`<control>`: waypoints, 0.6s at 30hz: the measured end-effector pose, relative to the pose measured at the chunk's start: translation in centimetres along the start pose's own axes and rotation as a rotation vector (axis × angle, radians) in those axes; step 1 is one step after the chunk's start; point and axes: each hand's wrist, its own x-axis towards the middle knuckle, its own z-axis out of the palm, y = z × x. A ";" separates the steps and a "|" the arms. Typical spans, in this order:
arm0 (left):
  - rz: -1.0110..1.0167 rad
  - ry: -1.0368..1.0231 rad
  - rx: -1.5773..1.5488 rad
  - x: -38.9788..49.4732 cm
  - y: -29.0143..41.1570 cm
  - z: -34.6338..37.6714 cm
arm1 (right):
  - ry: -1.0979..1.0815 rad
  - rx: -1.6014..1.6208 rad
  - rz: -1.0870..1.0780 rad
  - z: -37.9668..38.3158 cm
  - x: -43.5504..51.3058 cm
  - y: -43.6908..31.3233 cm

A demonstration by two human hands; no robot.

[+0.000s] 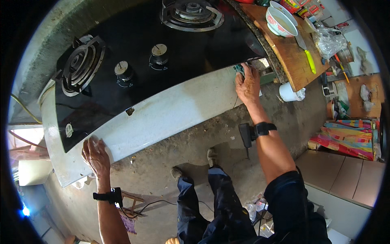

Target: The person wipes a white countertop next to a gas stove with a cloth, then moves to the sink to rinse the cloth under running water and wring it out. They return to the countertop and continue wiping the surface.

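Note:
My right hand (248, 84) grips a dark green cloth or scouring pad (239, 69), mostly covered by the fingers. It presses at the right end of the white tiled counter edge (173, 106), close to the black glass gas cooktop (182, 61). My left hand (97, 155) lies palm down on the left part of the same ledge, its fingertips by the cooktop's front corner. Nothing shows in that hand. Two control knobs (159, 50) and two burners with pan supports (192, 13) stand on the glass.
At the right, a wooden board (283, 52) holds bowls (280, 23) and a knife with a yellow handle (310, 61). A white bucket (288, 93) hangs or stands below its edge. A wooden stool (132, 201) is on the concrete floor (158, 183) behind my left arm.

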 end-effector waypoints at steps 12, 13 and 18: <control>-0.179 0.035 0.114 0.2 1.0 1.3 | -0.164 0.252 -0.209 3.5 -2.3 -13.6; -0.178 0.040 0.115 0.3 0.9 1.5 | -0.180 0.262 -0.238 3.2 -1.3 -11.2; -0.167 0.050 0.135 0.2 0.4 1.8 | 0.037 -0.058 -0.132 1.7 1.2 -1.2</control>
